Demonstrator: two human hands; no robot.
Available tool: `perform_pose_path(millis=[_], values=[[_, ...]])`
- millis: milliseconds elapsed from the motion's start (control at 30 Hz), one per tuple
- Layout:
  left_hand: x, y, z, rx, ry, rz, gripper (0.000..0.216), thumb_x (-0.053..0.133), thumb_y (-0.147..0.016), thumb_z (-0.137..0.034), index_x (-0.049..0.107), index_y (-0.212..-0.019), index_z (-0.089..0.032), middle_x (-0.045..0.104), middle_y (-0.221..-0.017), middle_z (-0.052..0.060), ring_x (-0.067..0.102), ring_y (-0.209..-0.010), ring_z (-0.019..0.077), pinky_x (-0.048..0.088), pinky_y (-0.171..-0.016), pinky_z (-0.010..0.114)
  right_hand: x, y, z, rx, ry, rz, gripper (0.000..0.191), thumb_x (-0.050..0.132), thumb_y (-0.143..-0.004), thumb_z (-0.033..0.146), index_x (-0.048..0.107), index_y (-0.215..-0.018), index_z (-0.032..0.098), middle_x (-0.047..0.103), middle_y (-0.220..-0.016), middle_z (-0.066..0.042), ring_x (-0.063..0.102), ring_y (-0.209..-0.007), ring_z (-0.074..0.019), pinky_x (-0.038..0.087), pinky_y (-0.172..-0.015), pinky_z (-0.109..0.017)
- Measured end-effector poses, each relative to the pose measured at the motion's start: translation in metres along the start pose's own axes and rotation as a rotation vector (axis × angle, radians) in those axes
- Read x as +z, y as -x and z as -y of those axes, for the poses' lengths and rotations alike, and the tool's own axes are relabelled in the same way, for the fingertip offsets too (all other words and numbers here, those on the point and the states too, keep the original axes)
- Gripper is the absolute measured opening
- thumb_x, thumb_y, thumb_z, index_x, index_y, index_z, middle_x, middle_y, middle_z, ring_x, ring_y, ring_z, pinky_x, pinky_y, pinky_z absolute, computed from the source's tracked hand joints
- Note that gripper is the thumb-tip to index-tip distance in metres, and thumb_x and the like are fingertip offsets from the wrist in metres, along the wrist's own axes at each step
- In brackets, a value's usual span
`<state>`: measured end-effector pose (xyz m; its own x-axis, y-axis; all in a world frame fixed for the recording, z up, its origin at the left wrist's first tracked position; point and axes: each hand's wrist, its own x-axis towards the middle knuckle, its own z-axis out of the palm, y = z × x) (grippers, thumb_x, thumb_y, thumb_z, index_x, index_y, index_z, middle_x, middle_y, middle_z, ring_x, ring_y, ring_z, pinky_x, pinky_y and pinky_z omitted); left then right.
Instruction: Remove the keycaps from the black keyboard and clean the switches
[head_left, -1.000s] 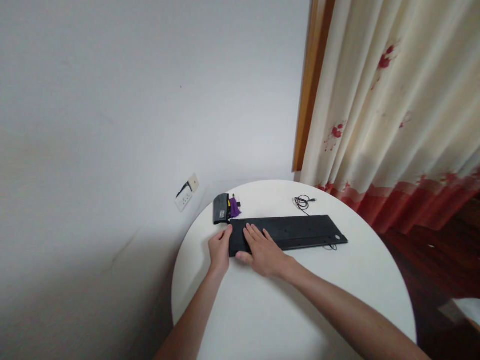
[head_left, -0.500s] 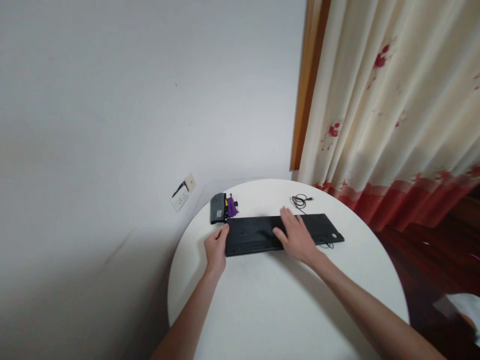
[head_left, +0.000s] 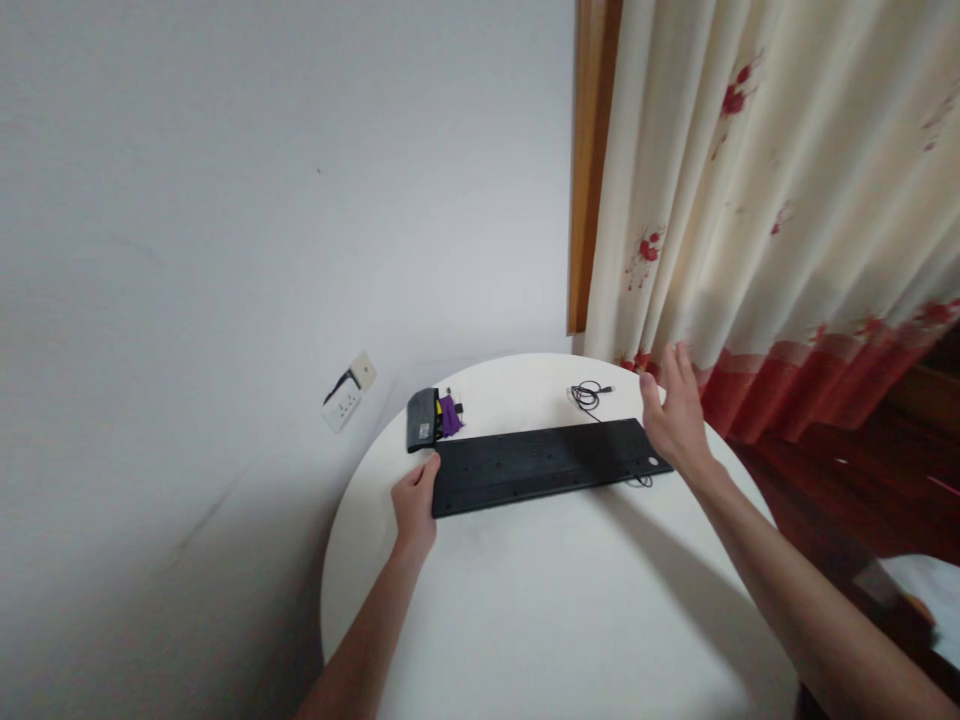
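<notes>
Left hand (head_left: 415, 503) curled, arm extended; right hand (head_left: 677, 415) raised, fingers spread open

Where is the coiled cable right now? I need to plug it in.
In the head view the coiled cable lies at the table's far edge, just behind the black keyboard's right half, left of the right hand.

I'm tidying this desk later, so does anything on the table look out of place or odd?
The keyboard lies face down, its flat underside up, slightly askew on the white table. Its cable sits in a loose tangle behind it. Nothing looks spilled or broken.
</notes>
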<state>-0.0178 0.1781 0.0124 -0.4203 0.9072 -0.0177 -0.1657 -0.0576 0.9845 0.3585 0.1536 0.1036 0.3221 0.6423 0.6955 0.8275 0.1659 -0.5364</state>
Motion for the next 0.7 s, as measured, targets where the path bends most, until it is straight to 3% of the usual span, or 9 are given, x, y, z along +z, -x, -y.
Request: perform_pose_path(millis=[100,200,233,300,400,467,633,700], values=[[-0.002,-0.003,0.003,0.01,-0.017,-0.009,0.049,0.08,-0.059,-0.051,0.076,-0.083,-0.009,0.063,-0.06,0.001,0.056,-0.056,0.0154,0.045,-0.055,0.028,0.021,0.03,-0.027,0.062,0.079,0.142,0.067,0.032,-0.098,0.049,0.028,-0.152,0.009,0.018,-0.16,-0.02,0.017,-0.148,-0.0287,0.022,-0.116,-0.055],[-0.002,-0.005,0.006,0.011,-0.024,-0.016,0.048,0.08,-0.059,-0.05,0.076,-0.082,-0.009,0.064,-0.06,0.001,0.056,-0.057,0.0159,0.045,-0.056,0.028,0.045,0.064,-0.048,0.078,0.15,0.54,0.066,0.038,-0.095,0.052,0.045,-0.141,0.005,0.036,-0.152,-0.025,0.029,-0.143,-0.0355,0.025,-0.112,-0.06],[-0.002,-0.005,0.006,0.002,-0.019,-0.016,0.047,0.08,-0.059,-0.05,0.076,-0.082,-0.01,0.064,-0.061,0.001,0.057,-0.057,0.0161,0.046,-0.057,0.029,0.05,0.072,-0.053,0.088,0.162,0.577,0.066,0.038,-0.095,0.052,0.047,-0.14,0.005,0.038,-0.15,-0.025,0.032,-0.142,-0.0353,0.025,-0.113,-0.059],[-0.002,-0.005,0.006,-0.016,-0.006,-0.016,0.046,0.081,-0.058,-0.049,0.076,-0.081,-0.01,0.065,-0.061,0.001,0.057,-0.058,0.0163,0.046,-0.058,0.029,0.053,0.079,-0.06,0.117,0.162,0.534,0.066,0.035,-0.096,0.051,0.046,-0.141,0.003,0.04,-0.149,-0.025,0.034,-0.141,-0.0335,0.028,-0.113,-0.053],[0.0,-0.002,0.004,-0.012,-0.014,-0.009,0.045,0.08,-0.058,-0.051,0.076,-0.078,-0.01,0.064,-0.06,0.0,0.056,-0.058,0.0158,0.045,-0.057,0.028,0.047,0.077,-0.068,0.133,0.162,0.31,0.066,0.031,-0.098,0.05,0.043,-0.143,0.004,0.035,-0.152,-0.024,0.03,-0.143,-0.0322,0.029,-0.114,-0.05],[0.0,-0.001,0.003,0.006,-0.037,-0.01,0.045,0.079,-0.059,-0.052,0.075,-0.075,-0.01,0.063,-0.059,0.0,0.055,-0.057,0.0152,0.043,-0.057,0.027,0.043,0.075,-0.075,0.131,0.185,0.237,0.066,0.032,-0.097,0.049,0.044,-0.143,0.004,0.035,-0.152,-0.024,0.029,-0.143,-0.0337,0.027,-0.114,-0.051],[-0.001,-0.001,0.005,0.022,-0.098,-0.001,0.044,0.077,-0.061,-0.053,0.073,-0.071,-0.01,0.059,-0.057,-0.001,0.053,-0.058,0.0146,0.043,-0.057,0.027,0.047,0.083,-0.098,0.182,0.231,0.484,0.062,0.037,-0.095,0.048,0.053,-0.135,0.003,0.05,-0.139,-0.027,0.048,-0.129,-0.0365,0.038,-0.107,-0.05],[-0.002,-0.002,0.007,0.017,-0.116,0.013,0.044,0.076,-0.061,-0.054,0.072,-0.069,-0.01,0.058,-0.056,-0.001,0.053,-0.059,0.0147,0.043,-0.057,0.026,0.049,0.085,-0.105,0.184,0.243,0.512,0.061,0.039,-0.094,0.048,0.055,-0.134,0.005,0.052,-0.138,-0.025,0.051,-0.126,-0.0363,0.04,-0.106,-0.049]])
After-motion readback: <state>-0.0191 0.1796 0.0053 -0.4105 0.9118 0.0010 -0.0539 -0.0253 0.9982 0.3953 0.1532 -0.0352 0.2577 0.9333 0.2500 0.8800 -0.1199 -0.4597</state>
